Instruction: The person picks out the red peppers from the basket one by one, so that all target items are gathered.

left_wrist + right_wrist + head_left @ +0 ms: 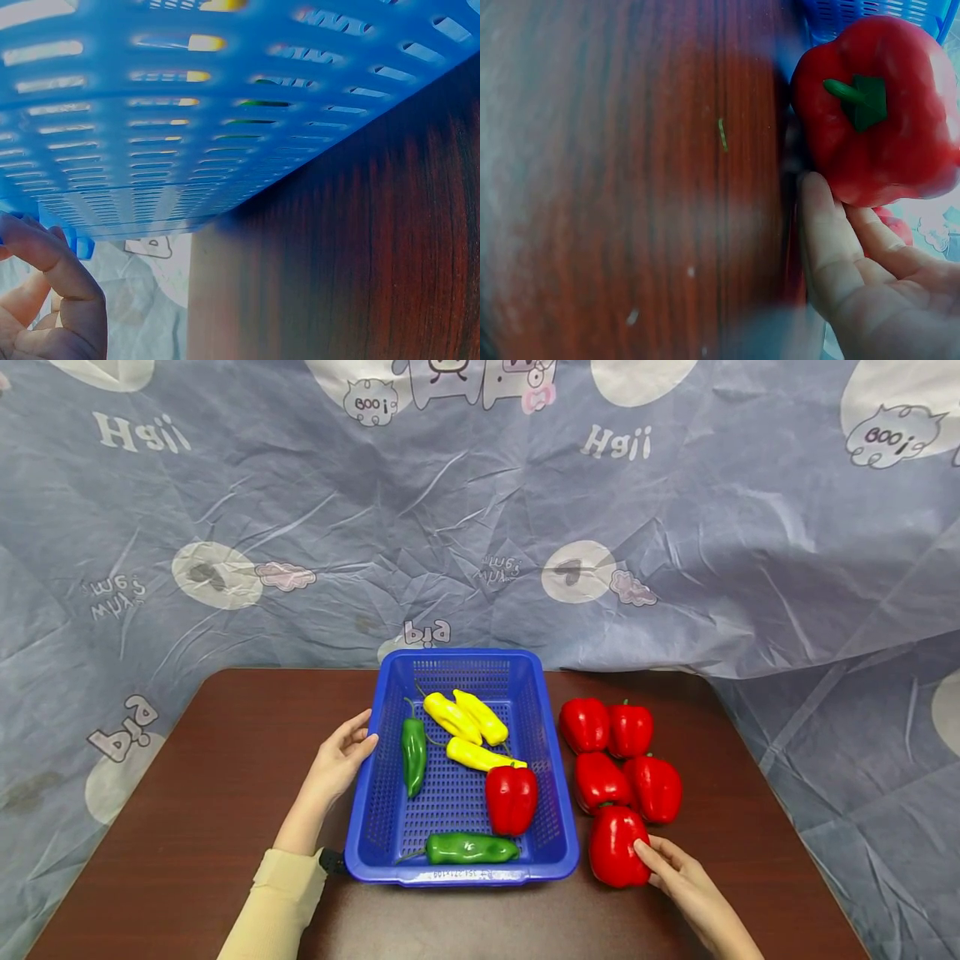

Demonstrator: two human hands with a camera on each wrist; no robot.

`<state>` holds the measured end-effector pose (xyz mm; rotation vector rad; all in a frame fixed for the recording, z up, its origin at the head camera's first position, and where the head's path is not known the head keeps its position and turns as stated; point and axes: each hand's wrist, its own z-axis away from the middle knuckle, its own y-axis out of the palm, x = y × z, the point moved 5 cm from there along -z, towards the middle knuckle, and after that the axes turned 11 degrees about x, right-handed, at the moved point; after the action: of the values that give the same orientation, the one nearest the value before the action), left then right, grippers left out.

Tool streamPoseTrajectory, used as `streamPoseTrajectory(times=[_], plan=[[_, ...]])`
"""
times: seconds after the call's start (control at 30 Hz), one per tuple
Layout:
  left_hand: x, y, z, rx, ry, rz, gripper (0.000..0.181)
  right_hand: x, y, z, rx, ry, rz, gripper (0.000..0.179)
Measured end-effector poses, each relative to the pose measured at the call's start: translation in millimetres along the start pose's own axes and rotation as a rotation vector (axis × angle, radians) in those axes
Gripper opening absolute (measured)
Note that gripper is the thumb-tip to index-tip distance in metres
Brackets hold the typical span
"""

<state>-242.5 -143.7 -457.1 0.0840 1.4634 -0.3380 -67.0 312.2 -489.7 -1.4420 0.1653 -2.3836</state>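
The brown table [210, 793] is occupied by a blue basket [551, 827]. The basket's left rim is touched by the left hand [341, 760], fingers relaxed. Just right of the basket, the nearest red bell pepper [615, 847] is gripped by the right hand [678, 872], fingers curled against it.
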Motion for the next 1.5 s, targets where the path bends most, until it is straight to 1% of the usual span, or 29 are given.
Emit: streamPoseTrajectory(times=[0.17,0.37,0.53,0.63,0.8,0.97,1.07,1.17,1.3,1.4,1.5], plan=[[-0.1,-0.2,0.1,-0.004,0.004,0.005,0.053,-1,-2,-1.0,-0.012,0.035,0.04,0.064],[0.1,0.2,0.3,0.005,0.009,0.013,0.053,-3,-3,-1.3,-0.028,0.043,0.108,0.064],[1.1,0.2,-0.2,0.011,0.014,0.017,0.053,-3,-4,-2.2,-0.061,0.054,0.091,0.062],[1.6,0.0,-0.7,0.008,0.016,0.01,0.053,-3,-6,-2.7,-0.074,0.056,0.105,0.062],[1.4,-0.7,-1.2,-0.001,0.018,-0.002,0.053,-3,-7,-3.2,-0.077,0.07,0.123,0.064],[1.9,-1.0,-1.5,-0.002,0.016,-0.003,0.054,-3,-7,-2.0,-0.059,0.082,0.128,0.07],[1.8,-1.4,-1.4,-0.004,0.014,0.0,0.054,-1,-11,0.1,-0.065,0.059,0.12,0.07],[1.6,-1.7,-1.3,-0.005,0.014,0.002,0.054,1,-16,3.7,-0.077,0.027,0.081,0.067],[1.5,-1.4,-1.6,-0.006,0.013,0.005,0.054,6,-26,9.7,-0.094,-0.053,0.034,0.061],[0.8,-0.8,-1.7,-0.005,0.016,0.005,0.054,11,-37,14.9,-0.106,-0.122,0.042,0.058],[0.5,-0.8,-1.7,-0.003,0.023,0.009,0.055,20,-47,20.2,-0.122,-0.172,0.068,0.057]])
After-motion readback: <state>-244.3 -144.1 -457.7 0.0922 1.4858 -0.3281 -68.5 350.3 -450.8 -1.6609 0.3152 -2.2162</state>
